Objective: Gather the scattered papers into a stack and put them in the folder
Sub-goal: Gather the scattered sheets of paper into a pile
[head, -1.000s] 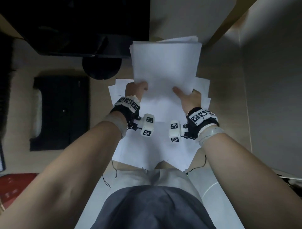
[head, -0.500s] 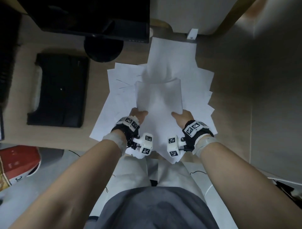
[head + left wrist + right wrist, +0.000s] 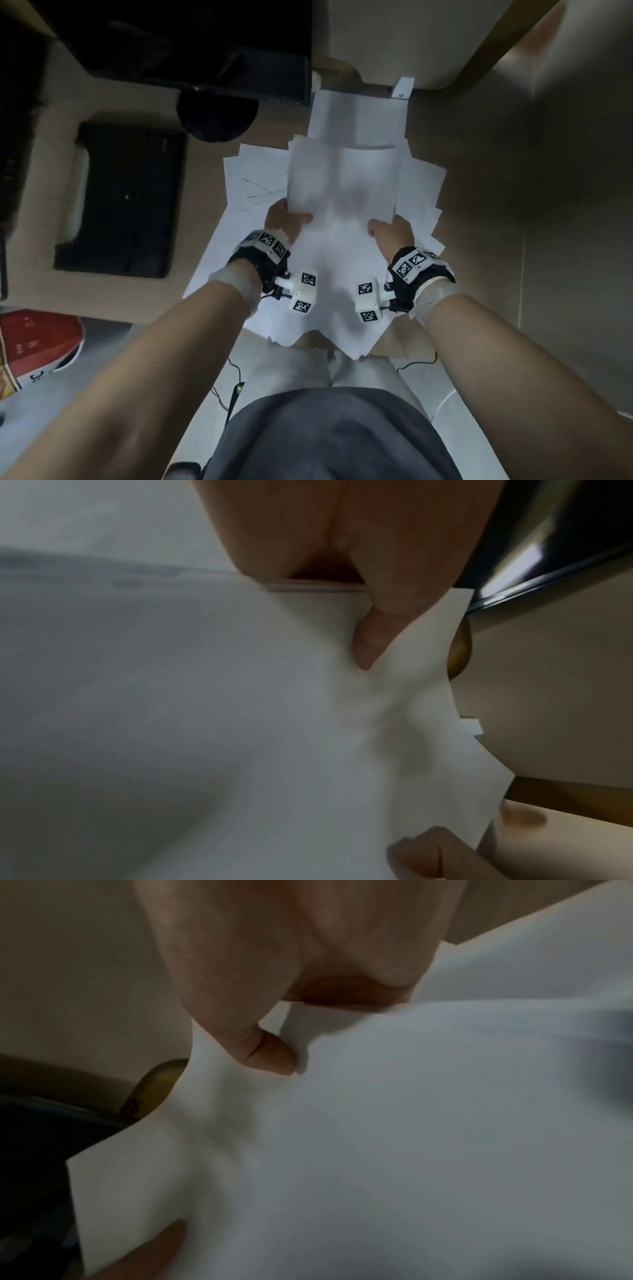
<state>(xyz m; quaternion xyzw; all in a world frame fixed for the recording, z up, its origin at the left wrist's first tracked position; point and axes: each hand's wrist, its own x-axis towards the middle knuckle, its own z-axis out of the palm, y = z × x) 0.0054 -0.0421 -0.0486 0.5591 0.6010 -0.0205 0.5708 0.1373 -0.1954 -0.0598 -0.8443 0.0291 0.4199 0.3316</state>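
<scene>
A stack of white papers [image 3: 342, 185] is held upright over the desk, its lower edge near the loose sheets. My left hand [image 3: 286, 222] grips the stack's near left corner, thumb on top [image 3: 368, 639]. My right hand [image 3: 390, 231] grips the near right corner, thumb on the paper [image 3: 270, 1053]. More white sheets [image 3: 421, 185] lie fanned out on the wooden desk [image 3: 479, 205] beneath and around the stack, some overhanging the near edge. The black flat case [image 3: 123, 202] to the left may be the folder; I cannot tell.
A black monitor [image 3: 205, 44] on a round base [image 3: 215, 116] stands at the back left. A white box [image 3: 394, 37] sits behind the papers. A wall or partition [image 3: 579, 205] borders the desk on the right. A red-and-white bag [image 3: 37, 346] lies on the floor left.
The stack dropped toward me and the desk half a second ago, and has now risen and moved away again, blurred by motion. Both hands kept their hold on its near corners.
</scene>
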